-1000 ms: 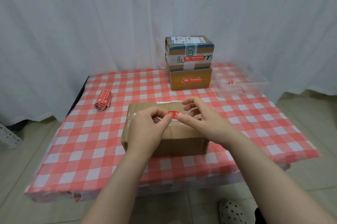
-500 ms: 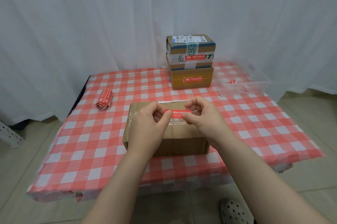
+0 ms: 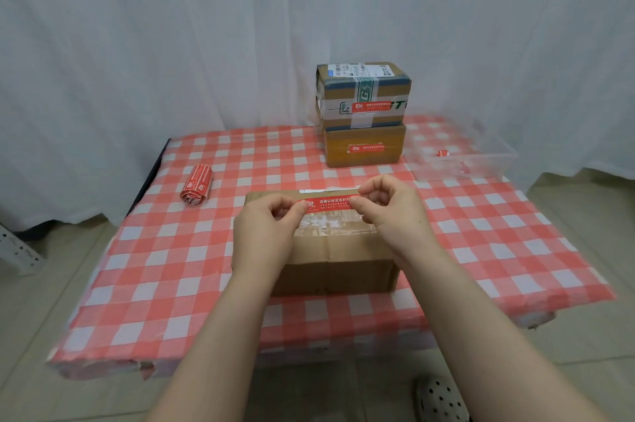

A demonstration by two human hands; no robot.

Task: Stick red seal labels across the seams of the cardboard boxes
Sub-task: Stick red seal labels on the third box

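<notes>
Watching from my end, I see the checked table (image 3: 171, 267) and everything parked on it unchanged: the two stacked boxes (image 3: 343, 157) at the back already wear their seals, and the clear bin (image 3: 481, 164) sits just beside them.

The cardboard box (image 3: 343, 270) in front of me hasn't moved either. What has changed is the spread of the hands. The left hand (image 3: 264, 236) and right hand (image 3: 395, 215) have drawn apart over the box top. Each pinches one end of the red seal label (image 3: 328, 202) between thumb and forefinger, the other fingers curled in. The roll of labels (image 3: 196, 184) lies untouched off to the left.

A second ago the label showed only as a short red scrap between the fingertips. Now it is stretched out full length, printed side up, above the far part of the taped seam. I can't tell whether it touches the cardboard yet. I judge it is ready to be pressed down.
</notes>
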